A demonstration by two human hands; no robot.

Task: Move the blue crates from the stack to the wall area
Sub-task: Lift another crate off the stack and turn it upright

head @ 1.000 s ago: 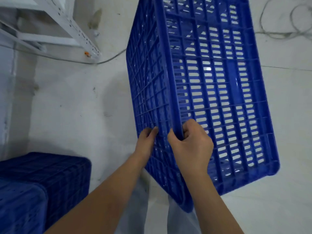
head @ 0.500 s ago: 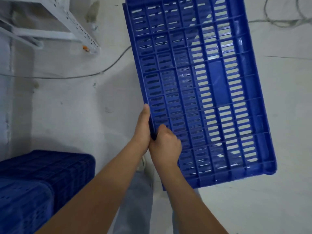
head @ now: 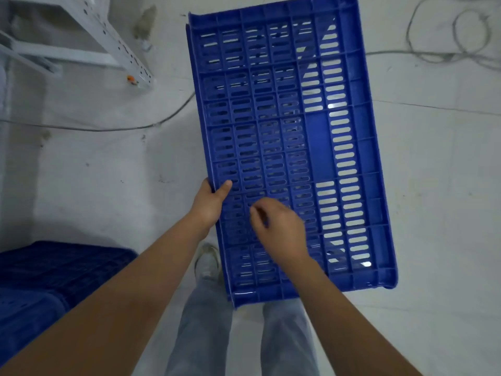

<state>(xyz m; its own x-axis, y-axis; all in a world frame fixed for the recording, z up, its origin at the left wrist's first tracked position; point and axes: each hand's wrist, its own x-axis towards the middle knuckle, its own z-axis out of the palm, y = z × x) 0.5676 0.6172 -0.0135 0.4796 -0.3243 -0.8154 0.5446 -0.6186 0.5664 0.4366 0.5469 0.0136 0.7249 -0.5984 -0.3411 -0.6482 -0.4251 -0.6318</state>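
A large blue slotted crate (head: 287, 137) hangs in front of me above the pale floor, one broad slotted face turned up toward the camera. My left hand (head: 210, 204) grips its left edge, thumb on top and fingers underneath. My right hand (head: 279, 226) hovers over the slotted face near the lower middle, fingers loosely curled and blurred, holding nothing that I can see. Other blue crates (head: 54, 275) sit stacked at the lower left, dark in shadow.
A white perforated metal rack leg (head: 119, 47) stands at the upper left. A thin cable (head: 108, 128) runs across the floor under the crate, and looped cables (head: 466, 39) lie at the upper right. My legs and a shoe (head: 207, 260) are below the crate.
The crate has swung from tilted on edge to a flatter pose facing me. My right hand has let go of the left edge and moved right over the face; my left hand keeps its grip.
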